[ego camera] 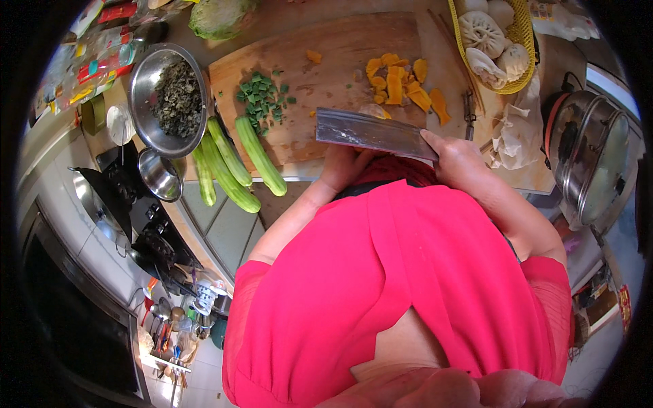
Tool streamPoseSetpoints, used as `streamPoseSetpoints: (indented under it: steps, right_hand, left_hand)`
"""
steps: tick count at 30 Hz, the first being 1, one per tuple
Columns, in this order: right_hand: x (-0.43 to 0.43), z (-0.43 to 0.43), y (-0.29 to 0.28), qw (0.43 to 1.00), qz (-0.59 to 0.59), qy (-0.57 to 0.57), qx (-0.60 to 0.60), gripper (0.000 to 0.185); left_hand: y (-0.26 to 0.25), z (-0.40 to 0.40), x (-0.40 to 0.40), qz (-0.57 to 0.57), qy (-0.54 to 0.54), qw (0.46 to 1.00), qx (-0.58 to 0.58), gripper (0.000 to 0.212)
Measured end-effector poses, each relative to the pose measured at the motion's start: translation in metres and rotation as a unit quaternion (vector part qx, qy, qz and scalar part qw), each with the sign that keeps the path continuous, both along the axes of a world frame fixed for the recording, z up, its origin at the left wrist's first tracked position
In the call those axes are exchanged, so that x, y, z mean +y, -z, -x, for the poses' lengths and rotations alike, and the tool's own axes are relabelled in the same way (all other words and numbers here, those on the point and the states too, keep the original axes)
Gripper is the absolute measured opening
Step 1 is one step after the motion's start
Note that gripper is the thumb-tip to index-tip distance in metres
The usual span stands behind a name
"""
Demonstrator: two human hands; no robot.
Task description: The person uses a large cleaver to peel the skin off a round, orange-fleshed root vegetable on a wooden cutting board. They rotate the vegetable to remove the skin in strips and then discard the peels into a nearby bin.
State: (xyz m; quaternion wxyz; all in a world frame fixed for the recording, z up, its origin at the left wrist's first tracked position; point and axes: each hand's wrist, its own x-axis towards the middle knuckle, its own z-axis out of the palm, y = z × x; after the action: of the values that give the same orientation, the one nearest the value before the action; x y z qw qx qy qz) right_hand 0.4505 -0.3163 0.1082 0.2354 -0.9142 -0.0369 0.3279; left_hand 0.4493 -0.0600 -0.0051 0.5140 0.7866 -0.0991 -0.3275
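My right hand (456, 157) grips the handle end of a cleaver (370, 132), its broad blade pointing left above the near edge of the wooden cutting board (326, 76). My left hand (343, 166) is low beside the blade's underside, its fingers largely hidden by the cleaver. A bit of orange shows near those fingers, but I cannot tell whether they hold it. Beyond the blade lie orange vegetable slices (394, 86). Chopped green vegetable pieces (260, 97) form a loose pile on the board's left. Several long, peeled green gourds (260, 155) rest at the near left, overhanging the edge.
Left of the board stand a steel bowl (136, 97) of dark, shredded food and a smaller steel bowl (162, 176). A cabbage (222, 18) sits at the back. A yellow basket (530, 56) of buns and a lidded steel pan (586, 153) are at right.
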Motion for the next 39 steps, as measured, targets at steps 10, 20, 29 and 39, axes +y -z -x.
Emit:
streamPoseSetpoints:
  steps: [10, 20, 29, 39]
  right_hand:
    - [0.015, -0.025, 0.023, 0.999, 0.019, -0.022, 0.044, 0.036]
    - [0.010, -0.035, 0.028, 0.999, -0.033, 0.005, 0.029, 0.022]
    - [-0.014, -0.031, 0.011, 0.995, -0.044, 0.007, 0.092, 0.035]
    - [0.016, -0.041, 0.036, 0.995, 0.019, -0.034, 0.087, 0.027]
  left_hand:
    - [0.014, 0.005, 0.000, -0.033, -0.036, 0.992, -0.117, 0.084]
    - [0.006, 0.003, -0.004, -0.058, -0.040, 0.991, -0.115, 0.084]
    - [0.003, -0.001, -0.004, -0.024, -0.050, 0.996, -0.073, 0.083]
    - [0.011, 0.003, -0.004, 0.008, -0.049, 0.996, -0.079, 0.083]
